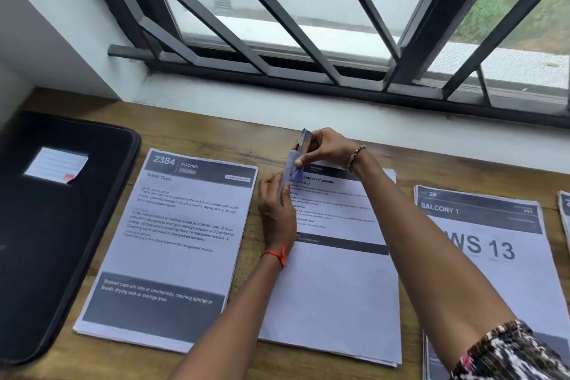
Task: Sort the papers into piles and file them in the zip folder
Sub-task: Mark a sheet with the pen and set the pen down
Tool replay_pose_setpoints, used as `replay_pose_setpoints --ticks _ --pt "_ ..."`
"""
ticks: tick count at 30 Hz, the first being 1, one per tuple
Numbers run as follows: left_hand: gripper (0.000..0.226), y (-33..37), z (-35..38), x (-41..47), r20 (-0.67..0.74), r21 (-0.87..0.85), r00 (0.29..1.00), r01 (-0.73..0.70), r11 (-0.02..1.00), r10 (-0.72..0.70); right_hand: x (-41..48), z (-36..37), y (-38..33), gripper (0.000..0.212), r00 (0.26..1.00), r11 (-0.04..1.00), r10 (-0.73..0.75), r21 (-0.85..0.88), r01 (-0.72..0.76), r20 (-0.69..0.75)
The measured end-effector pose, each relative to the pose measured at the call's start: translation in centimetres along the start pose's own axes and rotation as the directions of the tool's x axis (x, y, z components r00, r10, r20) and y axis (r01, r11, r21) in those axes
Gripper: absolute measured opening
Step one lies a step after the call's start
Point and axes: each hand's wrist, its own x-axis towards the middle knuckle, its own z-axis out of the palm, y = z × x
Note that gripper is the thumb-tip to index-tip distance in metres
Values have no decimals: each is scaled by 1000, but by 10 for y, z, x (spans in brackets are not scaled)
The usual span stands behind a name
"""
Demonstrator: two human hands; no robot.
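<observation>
Gripping a small lilac-and-grey stapler [296, 160], the right hand [324, 149] has fingers and thumb curled round it, right at the far left corner of the middle pile of printed white papers [333, 287], the one headed "cold relief powder". The left hand [276, 216] is in there too, fingers fairly straight, lying along that pile's left edge with the fingertips up against the stapler's near end, and it has hold of nothing. There's a red thread [277, 254] on the left wrist and a beaded bracelet [354, 157] on the right.

Just to the left, the "Wash Cups" pile of white sheets [172, 240] lies flat on the brown wooden desk [240, 361]. To the right sits the "Balcony 1" pile [493, 256], its near corner under the right forearm, and a fourth pile's edge [566, 213] pokes in at the right border. Over on the far left, the black zip folder [61, 240] lies flat, cover up, with a white label card [57, 165] on it, well apart from both hands. Beyond the desk stands a window with dark metal bars [277, 9].
</observation>
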Motion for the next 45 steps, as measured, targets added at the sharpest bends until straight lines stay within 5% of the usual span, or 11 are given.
replay_pose_setpoints --ticks 6,15,25,31,37,39,45 --pt "28 1 1 0 16 -1 1000 14 1000 -14 2 6 0 19 1000 996 3 -95 -5 -23" --pt "27 12 -2 11 103 -147 950 309 940 -296 1 10 5 17 999 999 30 41 -28 -39" --pt "20 11 -1 14 106 -115 955 287 951 -275 -1 13 7 20 998 997 26 78 -21 -61" --pt "50 12 -12 17 229 -215 915 380 900 -332 -6 -3 3 18 994 993 -26 109 37 -102" --pt "72 16 -28 20 287 -151 907 360 920 -308 -19 -29 -14 23 924 910 -88 347 226 -371" --pt "71 21 -33 20 266 -149 922 326 933 -280 -24 -28 -24 34 921 883 -82 401 244 -381" --pt "65 19 -62 32 217 -94 968 152 984 -129 -27 7 -49 10 935 834 -103 483 267 -338"
